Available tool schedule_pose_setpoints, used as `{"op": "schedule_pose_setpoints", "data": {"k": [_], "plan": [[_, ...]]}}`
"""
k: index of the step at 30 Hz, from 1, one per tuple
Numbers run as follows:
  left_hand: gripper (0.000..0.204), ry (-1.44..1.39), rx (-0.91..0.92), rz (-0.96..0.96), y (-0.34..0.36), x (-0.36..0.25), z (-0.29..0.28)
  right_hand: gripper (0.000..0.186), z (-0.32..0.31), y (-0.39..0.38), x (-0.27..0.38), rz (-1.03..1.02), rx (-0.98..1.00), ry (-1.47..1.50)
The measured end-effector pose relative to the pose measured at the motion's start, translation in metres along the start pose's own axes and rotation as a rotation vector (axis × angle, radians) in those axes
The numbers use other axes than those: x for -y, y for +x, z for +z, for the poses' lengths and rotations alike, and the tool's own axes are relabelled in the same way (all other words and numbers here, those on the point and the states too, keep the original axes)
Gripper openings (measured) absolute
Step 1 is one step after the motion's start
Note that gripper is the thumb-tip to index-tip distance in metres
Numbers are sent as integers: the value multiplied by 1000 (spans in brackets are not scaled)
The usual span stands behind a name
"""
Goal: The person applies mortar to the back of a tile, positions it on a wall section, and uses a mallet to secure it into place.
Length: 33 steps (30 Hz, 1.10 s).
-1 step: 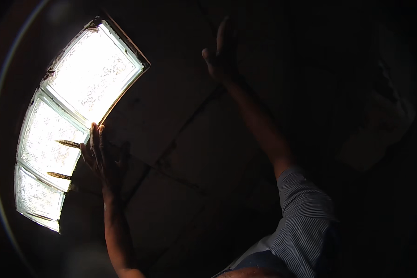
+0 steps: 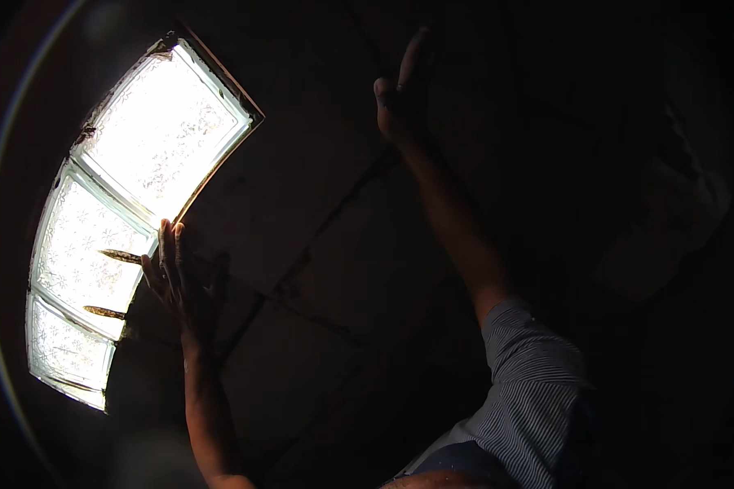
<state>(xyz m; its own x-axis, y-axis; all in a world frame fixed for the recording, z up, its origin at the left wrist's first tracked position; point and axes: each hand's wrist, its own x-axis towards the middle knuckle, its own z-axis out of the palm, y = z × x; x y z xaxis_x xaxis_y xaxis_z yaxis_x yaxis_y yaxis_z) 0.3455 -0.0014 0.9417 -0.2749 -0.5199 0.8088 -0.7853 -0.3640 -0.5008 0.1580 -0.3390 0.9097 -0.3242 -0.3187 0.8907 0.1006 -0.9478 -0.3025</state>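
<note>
My left hand reaches up to the inner edge of the bright patterned glass panes, its fingers stretched out and apart. Two of its fingertips lie over the frame where the top and middle panes meet. A narrow brown pointed strip juts over the middle pane beside one of its fingers; whether they touch I cannot tell. Farther right, my right hand is stretched out over the dark tiled or slabbed surface. Its thumb stands apart from the fingers, and nothing shows in it. Shadow hides much of both hands.
A second brown strip crosses the glass lower down. Dark joint lines run diagonally across the surface between my arms. At the far right a dim, pale shape cannot be made out in the gloom.
My right hand and forearm have shifted slightly to the right. The left hand stays almost where it was at the glass edge.
</note>
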Motion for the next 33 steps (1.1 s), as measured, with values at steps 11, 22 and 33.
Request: {"op": "schedule_pose_setpoints", "data": {"k": [11,22,33], "plan": [[70,-2,43,3,2,-3,-2,84,10,-10,3,57,-120,45],[74,-54,85,-31,-11,5,-15,79,30,-9,28,0,17,-153],[72,-90,37,-19,-2,5,-6,80,39,-32,35,68,232,-332]]}}
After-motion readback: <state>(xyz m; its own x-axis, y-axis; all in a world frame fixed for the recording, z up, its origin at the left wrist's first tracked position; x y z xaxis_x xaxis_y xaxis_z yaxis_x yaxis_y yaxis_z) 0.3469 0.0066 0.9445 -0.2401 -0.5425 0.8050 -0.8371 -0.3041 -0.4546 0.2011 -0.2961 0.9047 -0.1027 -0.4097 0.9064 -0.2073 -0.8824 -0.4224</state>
